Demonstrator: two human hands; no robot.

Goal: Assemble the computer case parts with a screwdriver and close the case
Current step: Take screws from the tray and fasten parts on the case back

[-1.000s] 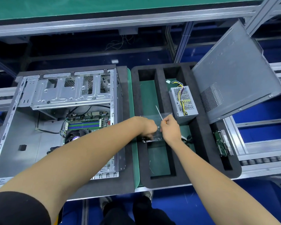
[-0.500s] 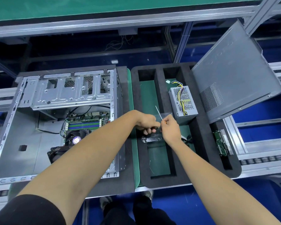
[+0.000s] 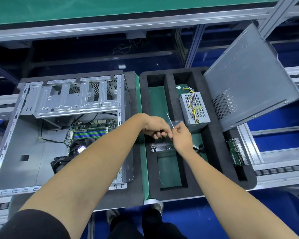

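Both hands meet over the black foam tray. My right hand pinches a thin screwdriver by its orange handle, with the shaft pointing up and away. My left hand has its fingers curled against the handle end, touching the right fingertips. A dark flat part lies in the tray just under the hands. The open computer case lies on its side at the left, motherboard and fan showing. Its grey side panel leans at the tray's far right.
A power supply with yellow wires stands in the tray beyond my hands. A green circuit-board drive sits in the tray's right slot. Aluminium rails and rollers run on both sides. A green shelf is overhead.
Both hands stay together at the screwdriver over the tray. My left hand has lifted slightly off the dark part. The case and panel have not moved.
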